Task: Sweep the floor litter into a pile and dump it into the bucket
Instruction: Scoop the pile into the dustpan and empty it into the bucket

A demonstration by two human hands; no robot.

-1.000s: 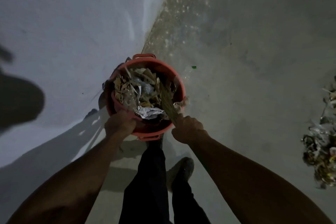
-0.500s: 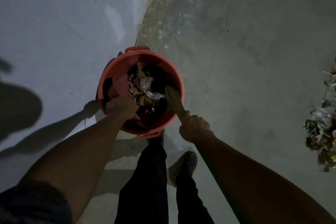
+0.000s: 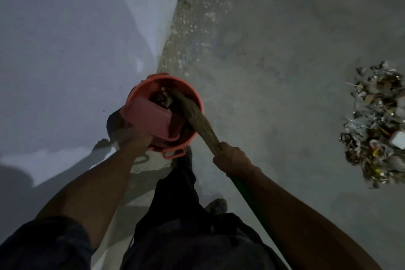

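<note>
Litter (image 3: 379,129) lies piled on the floor, well apart from the bucket (image 3: 198,103) by the wall. Left hand (image 3: 134,138) grips a pink dustpan (image 3: 151,117) tipped into the bucket; right hand (image 3: 233,158) is curled round the broom (image 3: 197,116), bristles inside. Pushing too hard could tip the bucket and spill its contents.

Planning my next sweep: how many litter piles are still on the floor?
1. The litter pile lies on the floor at the right edge, away from the bucket; more may lie out of view.
</note>
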